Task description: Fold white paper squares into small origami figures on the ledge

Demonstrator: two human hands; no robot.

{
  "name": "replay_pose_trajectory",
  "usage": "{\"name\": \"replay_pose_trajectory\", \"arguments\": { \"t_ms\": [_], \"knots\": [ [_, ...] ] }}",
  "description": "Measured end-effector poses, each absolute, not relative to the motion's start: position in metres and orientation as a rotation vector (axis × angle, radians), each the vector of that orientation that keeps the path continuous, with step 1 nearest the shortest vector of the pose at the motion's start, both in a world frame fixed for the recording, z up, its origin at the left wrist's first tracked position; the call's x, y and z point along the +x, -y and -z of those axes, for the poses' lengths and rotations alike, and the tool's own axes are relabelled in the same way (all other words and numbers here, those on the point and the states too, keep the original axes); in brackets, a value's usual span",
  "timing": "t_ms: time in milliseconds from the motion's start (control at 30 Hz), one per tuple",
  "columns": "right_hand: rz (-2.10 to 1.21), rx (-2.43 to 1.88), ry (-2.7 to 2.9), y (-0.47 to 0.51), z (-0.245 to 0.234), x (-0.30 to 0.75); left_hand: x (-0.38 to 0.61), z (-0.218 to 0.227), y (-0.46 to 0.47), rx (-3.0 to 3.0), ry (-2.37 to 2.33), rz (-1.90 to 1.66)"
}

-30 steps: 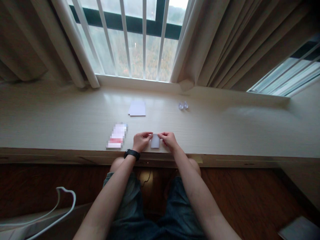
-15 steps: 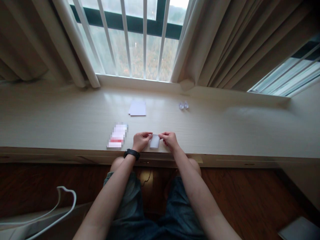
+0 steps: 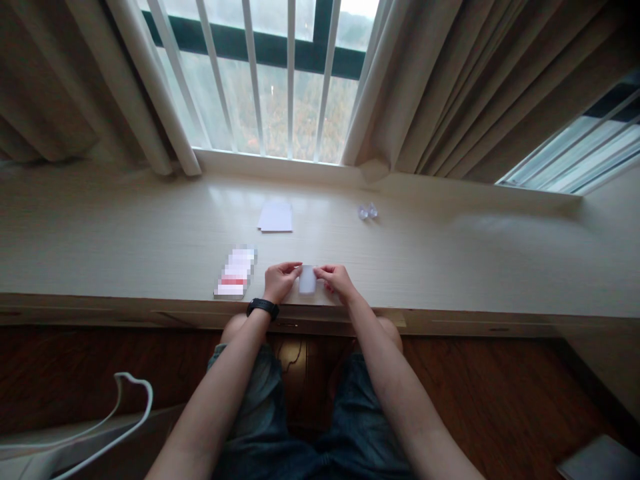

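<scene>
A small white card [image 3: 307,280] stands between my two hands near the front edge of the pale wooden sill-desk [image 3: 450,260]. My left hand [image 3: 280,281], with a black watch on its wrist, pinches the card's left top corner. My right hand [image 3: 337,281] pinches its right top corner. Both hands have curled fingers resting on the desk.
A blurred red-and-white packet [image 3: 235,272] lies just left of my left hand. A white paper stack [image 3: 275,217] lies farther back, and two small clear objects [image 3: 367,212] sit to the back right. Curtains and a barred window rise behind. A white cord loop [image 3: 133,400] hangs at lower left.
The card between my fingers looks narrower and has shifted slightly left. My hands have drawn a little closer together.
</scene>
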State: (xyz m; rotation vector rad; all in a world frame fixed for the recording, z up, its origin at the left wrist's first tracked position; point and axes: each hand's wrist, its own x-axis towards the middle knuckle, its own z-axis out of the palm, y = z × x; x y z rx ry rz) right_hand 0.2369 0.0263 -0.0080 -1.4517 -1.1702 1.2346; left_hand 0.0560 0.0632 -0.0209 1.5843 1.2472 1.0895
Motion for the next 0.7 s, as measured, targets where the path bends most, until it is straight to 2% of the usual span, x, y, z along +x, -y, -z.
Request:
{"name": "replay_pose_trajectory", "arguments": {
  "t_ms": [700],
  "knots": [
    [-1.251, -1.405, 1.116, -0.0215, 0.0041, 0.2394, 0.0567, 0.0183, -0.0611, 1.679, -1.253, -1.030]
  ]
}}
